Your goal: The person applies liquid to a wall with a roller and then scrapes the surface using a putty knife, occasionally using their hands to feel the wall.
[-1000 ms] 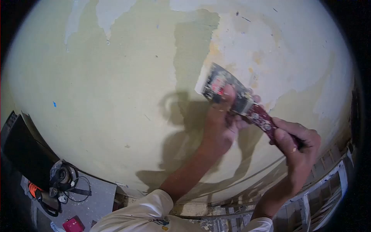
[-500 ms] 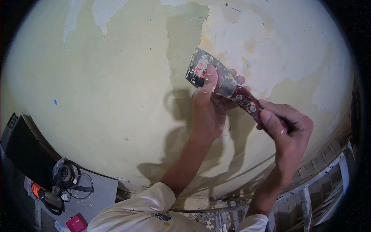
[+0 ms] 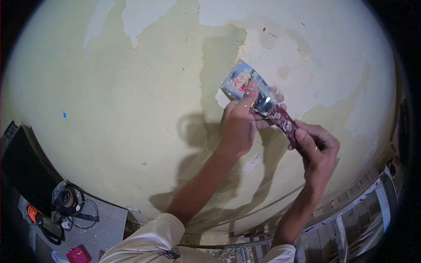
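Note:
A scraper with a wide metal blade and dark red handle (image 3: 283, 119) is held tilted in front of a wall (image 3: 131, 109) with patches of peeled paint. My left hand (image 3: 245, 114) grips the blade, its thumb on the red mark and its fingers behind. My right hand (image 3: 318, 142) pinches the lower end of the handle. Paint flecks cling to the blade and handle.
At the lower left, a grey surface (image 3: 107, 223) carries a corded tool (image 3: 68, 199), an orange and black tool (image 3: 37, 215) and a pink-red box (image 3: 79, 254). A black panel (image 3: 26, 162) leans there. A ladder-like frame (image 3: 342, 232) stands at the lower right.
The view has shifted, with the wall's patches now lower and further right. The scraper's blade has moved right and slightly down and catches more light. Both hands keep their hold.

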### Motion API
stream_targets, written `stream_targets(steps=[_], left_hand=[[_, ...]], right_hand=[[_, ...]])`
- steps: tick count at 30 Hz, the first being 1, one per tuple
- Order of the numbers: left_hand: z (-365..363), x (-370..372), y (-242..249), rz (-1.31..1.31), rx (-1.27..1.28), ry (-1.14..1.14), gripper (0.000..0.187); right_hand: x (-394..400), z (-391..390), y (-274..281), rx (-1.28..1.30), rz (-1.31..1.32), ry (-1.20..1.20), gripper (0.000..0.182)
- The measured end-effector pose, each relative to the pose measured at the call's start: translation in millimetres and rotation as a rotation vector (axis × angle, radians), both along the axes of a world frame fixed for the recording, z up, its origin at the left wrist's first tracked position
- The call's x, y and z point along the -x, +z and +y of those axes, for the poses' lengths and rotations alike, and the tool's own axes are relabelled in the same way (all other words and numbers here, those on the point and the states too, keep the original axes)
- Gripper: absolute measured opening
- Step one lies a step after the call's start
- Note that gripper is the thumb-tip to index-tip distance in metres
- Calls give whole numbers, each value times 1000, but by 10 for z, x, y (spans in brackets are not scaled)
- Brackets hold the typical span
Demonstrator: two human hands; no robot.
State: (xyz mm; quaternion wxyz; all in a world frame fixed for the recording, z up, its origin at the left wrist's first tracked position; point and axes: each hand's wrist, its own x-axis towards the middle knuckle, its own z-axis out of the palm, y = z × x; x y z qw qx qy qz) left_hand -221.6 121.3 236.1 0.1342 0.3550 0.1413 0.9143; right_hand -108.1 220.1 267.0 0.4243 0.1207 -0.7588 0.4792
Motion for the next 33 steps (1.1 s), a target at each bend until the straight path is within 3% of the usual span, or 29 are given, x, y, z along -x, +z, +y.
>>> stream_targets(steps=[11,14,18,21,25,29,33], left_hand=[[131,64,4,-54,-141,7,43],[-115,99,51,-3,-169,98,43],[93,6,-35,-52,-4,-89,41],[-22,65,-27,11,-39,-30,37],[19,89,37,90,8,-67,39],[-75,169,223,31,-116,89,38],[-90,79,112,57,70,35,43]], right_hand=[[-78,-87,193,-131,-65,-113,17],[76,-241,110,-50,7,-3,17],[-146,-50,57,-48,-25,-100,19],[15,-47,-87,-4,52,-83,21],[-130,-110,146,-31,-12,-89,22],[109,-163,168,2,3,15,23],[-65,-130,-58,14,20,13,21]])
